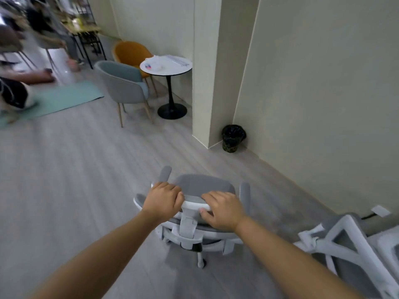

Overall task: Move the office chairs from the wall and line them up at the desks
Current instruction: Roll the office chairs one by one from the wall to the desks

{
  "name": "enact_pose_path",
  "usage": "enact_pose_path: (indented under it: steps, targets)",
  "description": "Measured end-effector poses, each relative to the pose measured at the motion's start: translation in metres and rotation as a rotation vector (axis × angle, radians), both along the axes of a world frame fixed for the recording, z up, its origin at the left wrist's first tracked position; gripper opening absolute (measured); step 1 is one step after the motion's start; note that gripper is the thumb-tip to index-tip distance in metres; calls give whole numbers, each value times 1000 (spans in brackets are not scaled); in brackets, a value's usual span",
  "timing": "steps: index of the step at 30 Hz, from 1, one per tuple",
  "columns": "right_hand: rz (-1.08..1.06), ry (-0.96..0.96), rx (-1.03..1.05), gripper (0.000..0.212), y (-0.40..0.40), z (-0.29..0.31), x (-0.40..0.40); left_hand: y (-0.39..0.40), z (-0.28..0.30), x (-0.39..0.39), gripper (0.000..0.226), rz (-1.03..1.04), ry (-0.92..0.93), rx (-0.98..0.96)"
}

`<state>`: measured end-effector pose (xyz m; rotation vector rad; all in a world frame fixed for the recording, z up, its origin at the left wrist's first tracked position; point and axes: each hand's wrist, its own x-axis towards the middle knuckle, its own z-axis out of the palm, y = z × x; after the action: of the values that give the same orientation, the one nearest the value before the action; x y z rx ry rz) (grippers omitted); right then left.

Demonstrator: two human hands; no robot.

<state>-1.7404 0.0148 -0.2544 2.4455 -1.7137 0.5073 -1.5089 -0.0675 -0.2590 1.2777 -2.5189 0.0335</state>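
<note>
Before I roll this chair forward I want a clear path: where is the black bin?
The black bin stands ahead on the right, in the corner between pillar and wall.

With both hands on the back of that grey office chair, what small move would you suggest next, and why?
Probably roll the office chair forward-left onto open floor. Both the left hand and right hand grip its backrest top, and the wall and bin lie to the right.

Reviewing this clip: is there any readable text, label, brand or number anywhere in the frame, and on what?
No text can be read.
The packet on the round table has red and blue marks, too blurred to read.
The office chair under both hands shows no label.
</note>
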Motion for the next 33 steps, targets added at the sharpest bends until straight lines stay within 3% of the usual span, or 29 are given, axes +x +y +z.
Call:
enact_pose_path:
  steps: [5, 9, 15, 19, 26, 33]
  targets:
    - [195, -14, -33, 39, 52, 1, 66, 93, 5, 75, 36, 179, -8, 37]
    - [344, -22, 1, 37, 92, 1, 114, 167, 13, 138, 38, 163, -78, 92]
    - [531, -20, -5, 35, 159, -1, 190, 281, 12, 224, 43, 179, -98, 25]
    - [515, -52, -35, 27, 213, -8, 245, 358, 6, 274, 43, 219, -93, -7]
    - [538, -75, -110, 35, 316, -10, 344, 492, 2, 359, 33, 288, -43, -57]
    - [585, -128, -169, 42, 416, -17, 453, 614, -2, 445, 29, 545, 19, -70]
